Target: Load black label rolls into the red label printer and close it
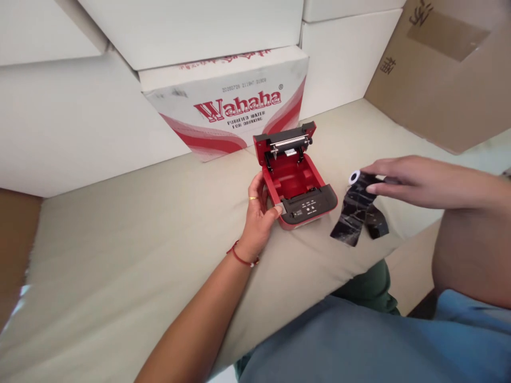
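A small red and black printer (295,178) sits on the cloth with its lid raised, so its bare red inside shows. My left hand (259,213) grips its left side, thumb on the black front corner and fingers along the red wall. To the right of the printer, my right hand (393,181) pinches a roll of black marble-patterned paper (355,205) between thumb and fingers. The roll's white core end faces left, and a loose strip hangs down toward the cloth. Just behind that strip is another dark piece (376,222); whether it belongs to the roll I cannot tell.
Behind the printer stands a white and red water carton (239,106), with plain white boxes (215,26) stacked around it. A brown cardboard box (447,80) is at the back right. The pale cloth-covered surface (131,239) ends near my lap.
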A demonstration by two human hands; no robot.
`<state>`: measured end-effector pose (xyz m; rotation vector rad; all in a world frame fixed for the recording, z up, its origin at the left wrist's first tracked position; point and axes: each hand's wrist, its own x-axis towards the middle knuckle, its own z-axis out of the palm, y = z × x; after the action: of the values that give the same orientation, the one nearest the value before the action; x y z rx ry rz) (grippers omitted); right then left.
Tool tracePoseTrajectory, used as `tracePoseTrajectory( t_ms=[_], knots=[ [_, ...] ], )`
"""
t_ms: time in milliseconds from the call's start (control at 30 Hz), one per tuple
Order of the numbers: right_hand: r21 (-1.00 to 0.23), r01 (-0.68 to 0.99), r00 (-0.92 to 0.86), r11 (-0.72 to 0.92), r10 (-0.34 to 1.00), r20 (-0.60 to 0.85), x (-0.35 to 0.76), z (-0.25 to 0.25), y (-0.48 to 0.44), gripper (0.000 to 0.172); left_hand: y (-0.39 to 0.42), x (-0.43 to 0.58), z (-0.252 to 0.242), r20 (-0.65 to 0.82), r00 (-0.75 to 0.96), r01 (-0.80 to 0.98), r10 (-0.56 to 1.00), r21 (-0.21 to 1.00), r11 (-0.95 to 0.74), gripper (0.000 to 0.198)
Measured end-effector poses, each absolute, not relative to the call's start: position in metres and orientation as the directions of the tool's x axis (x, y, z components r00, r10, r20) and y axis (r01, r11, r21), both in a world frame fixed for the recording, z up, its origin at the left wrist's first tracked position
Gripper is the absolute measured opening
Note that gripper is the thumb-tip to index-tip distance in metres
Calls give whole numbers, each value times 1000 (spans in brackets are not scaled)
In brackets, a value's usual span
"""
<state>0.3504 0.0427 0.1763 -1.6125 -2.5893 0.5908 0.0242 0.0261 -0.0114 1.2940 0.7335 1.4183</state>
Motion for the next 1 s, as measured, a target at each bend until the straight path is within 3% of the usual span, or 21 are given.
tracePoseTrajectory(
  t_ms=[100, 167, 300, 367, 467, 600, 833, 1000],
  knots=[
    [-461, 816, -535, 349, 758, -373, 351, 135, 56, 42, 28, 24, -11, 330, 114, -298, 937, 911, -285, 84],
    [-483, 820, -496, 307, 802, -332, 347, 113, 60, 44, 28, 24, -11, 330, 112, -301, 937, 910, -284, 84],
    [-323, 932, -208, 162, 971, -115, 359, 90, 62, 47, 29, 22, -11, 322, 116, -281, 940, 918, -280, 85],
    [-246, 964, -134, 100, 983, -128, 374, 86, 61, 46, 29, 21, -12, 317, 112, -281, 942, 919, -276, 84],
    [-301, 947, -189, 116, 956, -225, 393, 83, 57, 44, 30, 20, -14, 308, 108, -261, 945, 926, -272, 84],
    [-365, 904, -303, 223, 936, -178, 400, 80, 51, 47, 30, 19, -14, 313, 122, -255, 942, 927, -275, 85],
    [-310, 906, -370, 286, 893, -255, 402, 91, 42, 40, 30, 20, -13, 316, 118, -284, 941, 919, -273, 83],
    [-294, 887, -413, 357, 898, -154, 392, 134, 35, 37, 32, 20, -16, 334, 125, -279, 934, 915, -290, 83]
  ],
)
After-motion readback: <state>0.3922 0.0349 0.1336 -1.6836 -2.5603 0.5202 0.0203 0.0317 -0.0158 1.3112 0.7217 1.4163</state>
